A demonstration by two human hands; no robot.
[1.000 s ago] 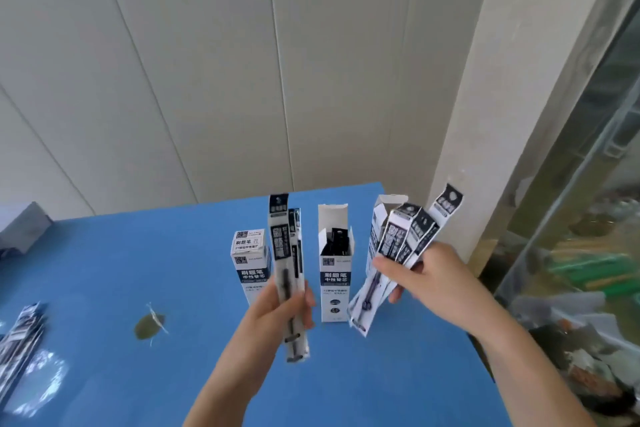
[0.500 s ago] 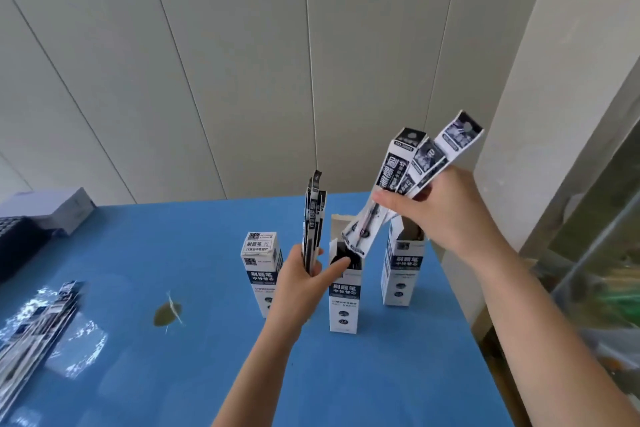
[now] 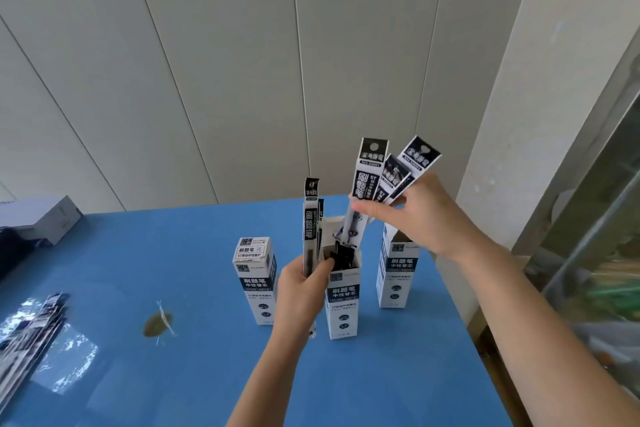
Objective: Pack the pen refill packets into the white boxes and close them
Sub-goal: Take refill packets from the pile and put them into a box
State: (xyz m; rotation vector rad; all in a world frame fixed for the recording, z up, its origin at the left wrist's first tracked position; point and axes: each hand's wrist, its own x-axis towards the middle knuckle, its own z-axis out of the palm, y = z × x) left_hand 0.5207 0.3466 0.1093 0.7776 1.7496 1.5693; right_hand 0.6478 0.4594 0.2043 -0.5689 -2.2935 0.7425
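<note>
Three white boxes stand in a row on the blue table (image 3: 207,374). The middle box (image 3: 343,302) is open at the top and already shows dark packets inside. At its 9 o'clock stands a closed box (image 3: 255,282), and at its 3 o'clock an open box (image 3: 394,274).

The right hand (image 3: 419,218) pinches a fan of packets (image 3: 370,177) between thumb and fingers. Their lower ends point down into the mouth of the middle box, and their tops splay toward 1 o'clock. Whether the tips are past the rim is hard to tell.

The left hand (image 3: 298,291) is curled round a second bunch (image 3: 310,225), held upright just beside the middle box at its 9 o'clock side.

The step in hand appears to be filling the middle box. The next move calls for squaring the fan into one bundle so it slides straight down beside the packets already there. After that come the left hand's bunch, or the open box, and the flaps.

A loose pile (image 3: 31,326) of packets waits near the table's edge at 8 o'clock.
</note>
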